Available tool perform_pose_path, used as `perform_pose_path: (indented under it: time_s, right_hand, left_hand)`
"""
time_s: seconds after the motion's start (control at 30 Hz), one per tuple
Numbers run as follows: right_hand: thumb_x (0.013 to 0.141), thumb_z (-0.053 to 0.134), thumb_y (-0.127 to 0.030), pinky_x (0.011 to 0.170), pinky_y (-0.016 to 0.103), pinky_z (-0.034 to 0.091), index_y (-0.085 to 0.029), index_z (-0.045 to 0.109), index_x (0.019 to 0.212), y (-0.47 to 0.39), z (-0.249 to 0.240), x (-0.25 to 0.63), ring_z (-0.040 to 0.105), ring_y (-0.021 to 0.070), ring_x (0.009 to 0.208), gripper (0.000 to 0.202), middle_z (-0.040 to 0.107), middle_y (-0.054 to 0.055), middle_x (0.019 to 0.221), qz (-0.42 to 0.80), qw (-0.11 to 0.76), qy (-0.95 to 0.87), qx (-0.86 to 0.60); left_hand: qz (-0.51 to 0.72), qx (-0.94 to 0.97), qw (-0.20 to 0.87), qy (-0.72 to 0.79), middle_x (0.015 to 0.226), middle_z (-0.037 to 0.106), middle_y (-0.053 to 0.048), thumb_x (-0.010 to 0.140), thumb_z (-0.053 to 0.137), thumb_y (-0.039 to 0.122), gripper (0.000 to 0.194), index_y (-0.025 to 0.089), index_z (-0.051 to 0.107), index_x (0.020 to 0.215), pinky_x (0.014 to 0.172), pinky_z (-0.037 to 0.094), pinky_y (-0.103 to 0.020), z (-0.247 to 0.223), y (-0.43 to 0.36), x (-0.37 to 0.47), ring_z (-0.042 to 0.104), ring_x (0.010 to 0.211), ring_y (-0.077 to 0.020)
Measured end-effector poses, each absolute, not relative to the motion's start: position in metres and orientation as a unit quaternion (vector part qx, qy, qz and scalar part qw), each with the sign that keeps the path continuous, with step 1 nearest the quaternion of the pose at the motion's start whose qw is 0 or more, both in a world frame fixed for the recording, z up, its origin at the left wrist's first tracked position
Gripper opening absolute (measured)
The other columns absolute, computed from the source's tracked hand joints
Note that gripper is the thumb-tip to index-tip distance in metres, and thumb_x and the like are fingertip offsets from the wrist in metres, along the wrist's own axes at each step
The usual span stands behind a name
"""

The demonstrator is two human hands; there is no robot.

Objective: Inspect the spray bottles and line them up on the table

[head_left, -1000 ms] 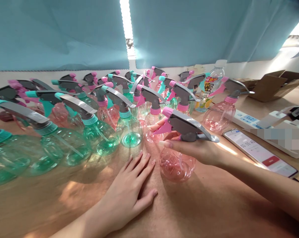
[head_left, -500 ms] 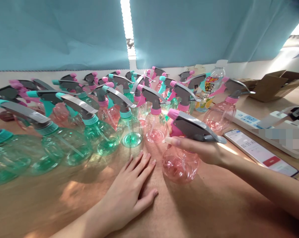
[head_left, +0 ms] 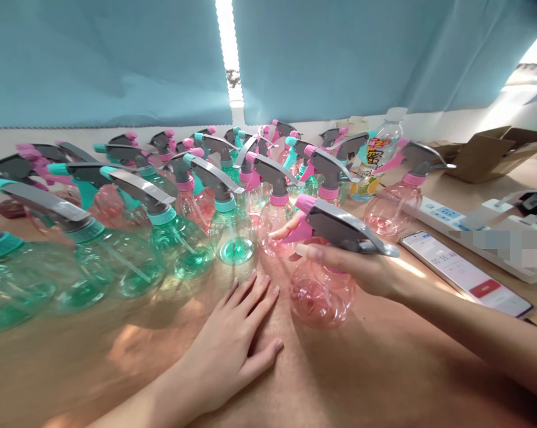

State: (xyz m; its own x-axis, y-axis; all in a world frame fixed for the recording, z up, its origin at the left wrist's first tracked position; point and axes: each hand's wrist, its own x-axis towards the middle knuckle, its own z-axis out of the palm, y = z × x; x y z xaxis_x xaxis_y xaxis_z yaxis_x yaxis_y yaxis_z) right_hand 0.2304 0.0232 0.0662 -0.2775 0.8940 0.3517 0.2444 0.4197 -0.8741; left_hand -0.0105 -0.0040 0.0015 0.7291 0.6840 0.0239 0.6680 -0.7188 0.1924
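My right hand (head_left: pixel 355 267) is wrapped round the neck of a pink spray bottle (head_left: pixel 319 300) with a grey and pink trigger head. Its index finger reaches past the pink trigger; the thumb lies along the near side. Palm down, my left hand (head_left: pixel 239 333) lies on the wooden table (head_left: pixel 170 368) with fingers spread, holding nothing. Just beyond its fingertips stand a green spray bottle (head_left: pixel 234 241) with a turquoise collar and another pink spray bottle (head_left: pixel 275 235). The nozzles of the nearby bottles point left.
Several more green and pink spray bottles crowd the left and back. At right lie a phone (head_left: pixel 467 273) showing a timer and a white power strip (head_left: pixel 447 214). A clear drink bottle (head_left: pixel 375 157) and an open cardboard box (head_left: pixel 495 154) stand behind. A blue curtain (head_left: pixel 117 59) hangs at the back.
My right hand and its spray bottle have shifted slightly left. The index finger now extends out beyond the trigger, where it was hidden before. My left hand has stayed in place.
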Motion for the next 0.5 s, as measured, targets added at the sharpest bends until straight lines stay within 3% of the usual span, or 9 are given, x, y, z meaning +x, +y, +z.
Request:
perform_pose_path:
  time_s: [0.5]
  right_hand:
    - [0.083,0.066,-0.049,0.081,0.038,0.05,-0.027,0.065,0.101,0.0237,0.0606,0.2328,0.064,0.0241,0.094,0.029,0.067,0.0,0.078,0.375,0.431,-0.703,-0.424]
  left_hand:
    - [0.063,0.928,0.092,0.357,0.158,0.026,-0.01,0.096,0.048,0.049,0.065,0.019,0.03,0.152,0.115,0.024,-0.054,0.0009,-0.003,-0.0106,0.021,0.144,-0.0345]
